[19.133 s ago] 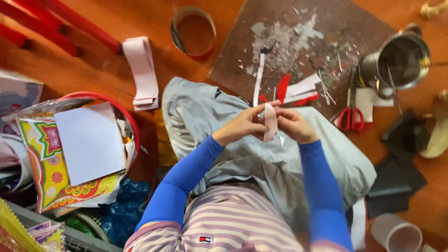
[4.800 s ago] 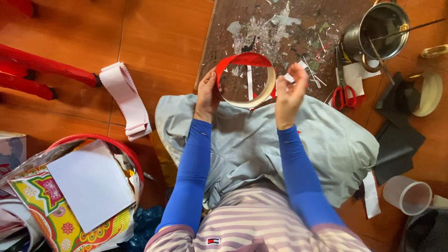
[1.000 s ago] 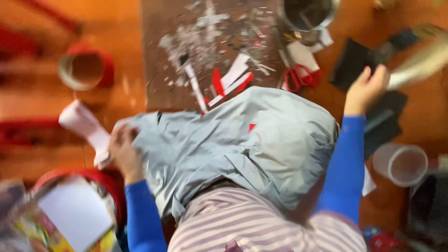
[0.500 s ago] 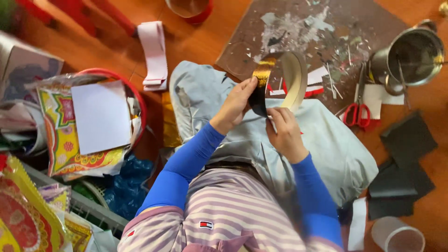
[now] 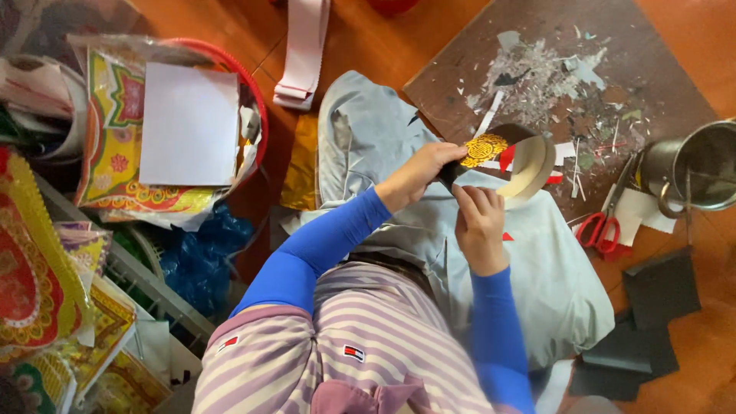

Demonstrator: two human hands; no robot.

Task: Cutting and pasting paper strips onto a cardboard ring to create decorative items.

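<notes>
Just above the middle of the frame, a cream ring-shaped band (image 5: 534, 165) with a black outer face and a gold round ornament (image 5: 483, 149) is held over the lap. The left hand (image 5: 418, 172) pinches the dark edge beside the ornament, fingers pressed together; the right hand (image 5: 479, 218) grips the same edge from below, thumb against fingers. As far as can be judged, the ornament already sits on the band, one red scrap (image 5: 507, 157) shows inside it, and the seating of the black covering looks unfinished.

Under the hands lies one grey cloth (image 5: 552, 284) spread across the knees. To the upper right, one brown board (image 5: 613, 46) carries many paper shreds. One pair of red-handled scissors (image 5: 602, 230) lies at its lower edge, near one metal pot (image 5: 701, 165) at the right edge. Several black sheets (image 5: 659, 287) lie lower right. Upper middle holds one folded pink strip (image 5: 303, 54). At upper left, one red-rimmed basket (image 5: 257, 107) holds printed papers and one white sheet (image 5: 190, 124).
</notes>
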